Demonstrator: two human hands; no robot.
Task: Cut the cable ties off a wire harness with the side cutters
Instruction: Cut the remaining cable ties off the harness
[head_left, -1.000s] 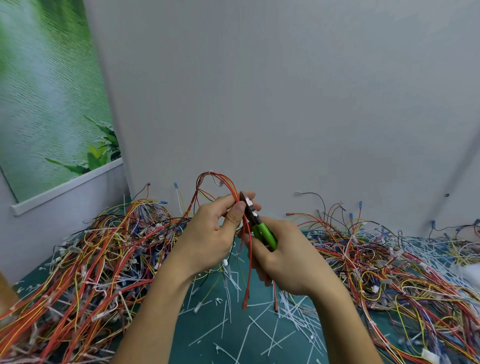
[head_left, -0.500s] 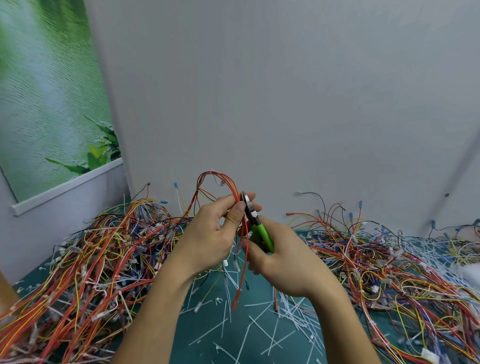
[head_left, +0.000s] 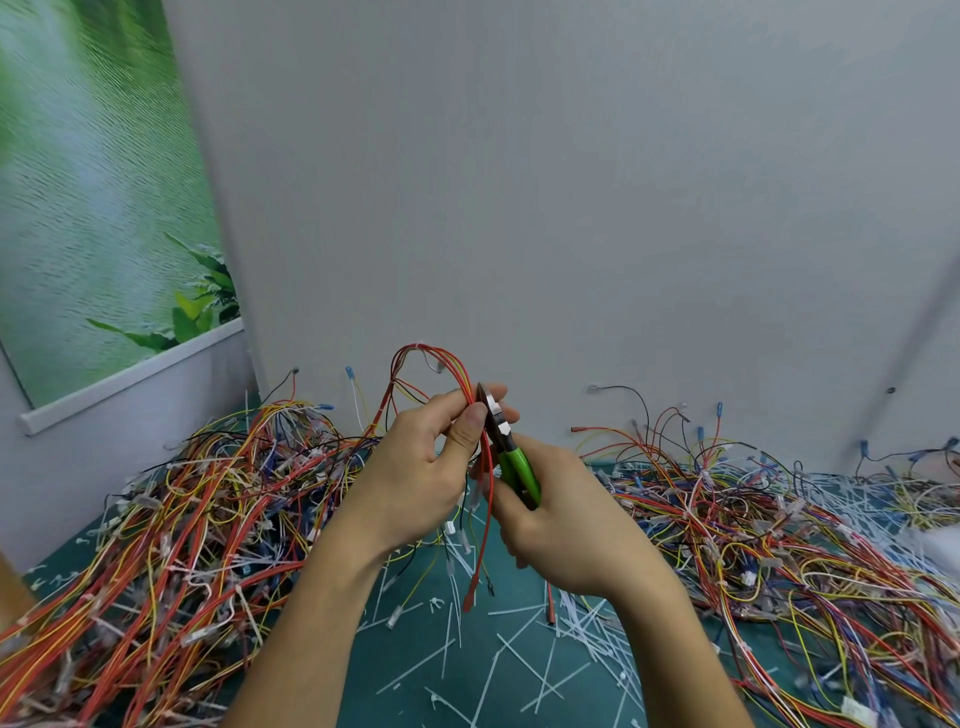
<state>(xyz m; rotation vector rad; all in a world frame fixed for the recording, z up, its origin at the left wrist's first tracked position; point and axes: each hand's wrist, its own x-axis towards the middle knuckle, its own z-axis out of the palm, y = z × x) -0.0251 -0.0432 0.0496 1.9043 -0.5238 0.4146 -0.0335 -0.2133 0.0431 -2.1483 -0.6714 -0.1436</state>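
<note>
My left hand pinches a small wire harness of red, orange and yellow wires between thumb and fingers, held up above the table. The harness loops upward and its loose ends hang down between my hands. My right hand grips the green-handled side cutters. Their metal jaws point up and sit against the wires right beside my left thumb. A white cable tie shows on the loop near its top.
A big heap of tied harnesses fills the left of the green table. Another tangle of wires lies on the right. Cut white ties litter the mat below my hands. A grey wall stands close behind.
The hanging red wire ends have swung slightly. Both hands and the cutters stay almost where they were.
</note>
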